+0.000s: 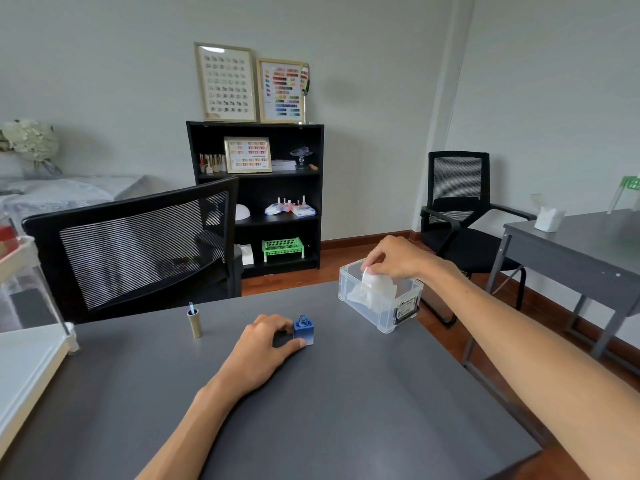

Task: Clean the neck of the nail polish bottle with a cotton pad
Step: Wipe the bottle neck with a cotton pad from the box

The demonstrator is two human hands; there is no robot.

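Left hand [268,341] rests on the counter [346,393], fingers [294,345] curled round the blue nail polish bottle [304,331], thumb on the near side, other fingertips on the far side, pinching the square body low down. Bottle stands upright, uncapped, threaded neck [303,319] exposed just above the fingertips. Likely glass: small, stiff, smooth-sided, light enough to tip, open so it'll spill if knocked. Low grip on the flat faces looks right; keeps the neck free for wiping. The cap with brush [194,322] stands upright, well apart to the left of that hand, brush tip pointing up. Farther out, right hand [391,259] is over the clear plastic box [381,306], fingers bunched and pinching the top edge of a white cotton pad [375,282], which is partly above the box rim. More white pads sit loose below the fingertips inside the box. Pad is soft, floppy, near weightless, and may snag its neighbours, so an edge pinch works for pulling, but I'd fold it over a fingertip before wiping round the threads. Wet polish on the neck may drag fibres.
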